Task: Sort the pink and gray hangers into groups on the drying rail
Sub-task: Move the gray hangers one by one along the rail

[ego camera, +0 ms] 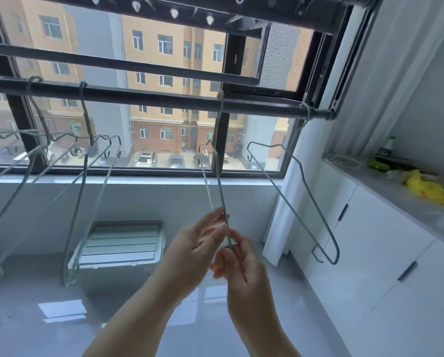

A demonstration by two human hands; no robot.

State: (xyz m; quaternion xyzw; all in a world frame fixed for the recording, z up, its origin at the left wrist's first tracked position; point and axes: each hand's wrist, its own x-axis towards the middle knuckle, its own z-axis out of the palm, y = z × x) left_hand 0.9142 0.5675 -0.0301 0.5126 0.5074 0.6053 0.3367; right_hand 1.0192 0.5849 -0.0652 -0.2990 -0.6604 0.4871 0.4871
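Note:
A dark drying rail (164, 95) runs across the window. Several gray wire hangers hang from it. One gray hanger (219, 181) hooks onto the rail near the middle and hangs edge-on toward me. My left hand (197, 243) pinches its lower end between thumb and fingers. My right hand (241, 269) grips the same hanger's bottom tip just below. Another gray hanger (297, 199) hangs at the rail's right end. Two more gray hangers (86, 191) hang to the left, with others at the far left edge. I see no pink hanger.
White cabinets (370, 253) with a gray countertop (406, 199) line the right wall, holding a yellow item (427, 189) and a green bottle (385, 148). A white curtain (288, 202) hangs beside the window. A second rail (125, 64) runs higher up. A white slatted object (120, 243) lies on the glossy floor.

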